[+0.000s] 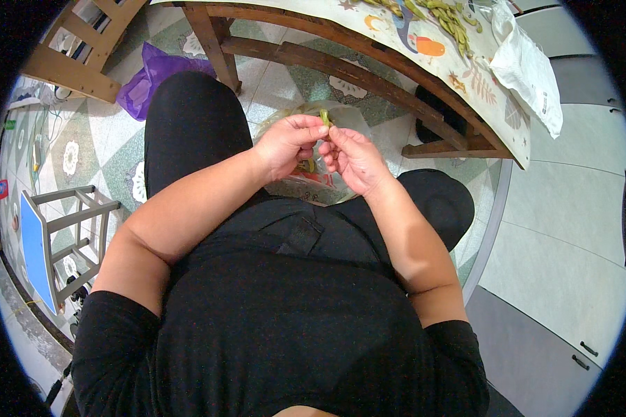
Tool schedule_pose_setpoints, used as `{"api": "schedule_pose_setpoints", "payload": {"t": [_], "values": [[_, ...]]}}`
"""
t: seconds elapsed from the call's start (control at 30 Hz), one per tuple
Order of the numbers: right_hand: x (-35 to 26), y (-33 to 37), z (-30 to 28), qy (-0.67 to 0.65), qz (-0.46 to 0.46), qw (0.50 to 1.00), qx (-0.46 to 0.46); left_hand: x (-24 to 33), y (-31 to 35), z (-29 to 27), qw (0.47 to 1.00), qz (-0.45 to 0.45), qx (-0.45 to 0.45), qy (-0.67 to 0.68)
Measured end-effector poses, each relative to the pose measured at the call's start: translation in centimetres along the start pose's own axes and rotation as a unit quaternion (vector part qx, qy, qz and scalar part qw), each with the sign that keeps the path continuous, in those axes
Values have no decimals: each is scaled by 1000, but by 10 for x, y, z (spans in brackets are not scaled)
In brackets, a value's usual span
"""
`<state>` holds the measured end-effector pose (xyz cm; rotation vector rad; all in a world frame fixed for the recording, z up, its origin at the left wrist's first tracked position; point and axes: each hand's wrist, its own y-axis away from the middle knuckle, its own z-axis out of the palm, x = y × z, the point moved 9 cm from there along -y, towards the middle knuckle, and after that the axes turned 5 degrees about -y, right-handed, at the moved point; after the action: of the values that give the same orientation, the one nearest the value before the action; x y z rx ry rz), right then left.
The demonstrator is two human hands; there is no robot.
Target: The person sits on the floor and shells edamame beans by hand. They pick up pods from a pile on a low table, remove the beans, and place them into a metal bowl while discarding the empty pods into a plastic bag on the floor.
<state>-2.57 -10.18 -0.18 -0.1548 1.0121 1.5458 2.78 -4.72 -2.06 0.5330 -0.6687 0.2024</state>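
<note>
Both of my hands meet over my lap, pinching a small green bean pod [325, 117] between thumbs and fingers. My left hand [283, 148] is closed on it from the left. From the right, my right hand [358, 160] grips it with thumb and index finger, its other fingers curled. Below the hands, between my knees, a clear plastic bag [358, 115] lies open, partly hidden by my hands; what it holds is hard to make out. More green bean pods [452, 24] are heaped on the table at the far right.
The wooden table [389, 66] has a printed cover, with a white plastic bag [532, 76] hanging over its right end. A purple bag [146, 83] lies beyond my left knee. At left is a blue-topped stool [38, 250]; pale cabinets [563, 208] line the right.
</note>
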Motion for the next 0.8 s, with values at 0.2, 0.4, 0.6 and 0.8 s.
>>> {"api": "schedule_pose_setpoints", "payload": {"t": [0.2,0.4,0.6,0.8], "values": [[-7,5,9,74,-26,997,-17,1,1,5,999,2,-33,-29],[-2,6,9,69,-21,997,-14,2,0,2,998,28,-39,-43],[-2,4,8,111,-56,992,-3,6,4,1,996,56,-9,-62],[-7,4,14,115,-87,989,-32,6,3,3,997,58,-23,-45]]}}
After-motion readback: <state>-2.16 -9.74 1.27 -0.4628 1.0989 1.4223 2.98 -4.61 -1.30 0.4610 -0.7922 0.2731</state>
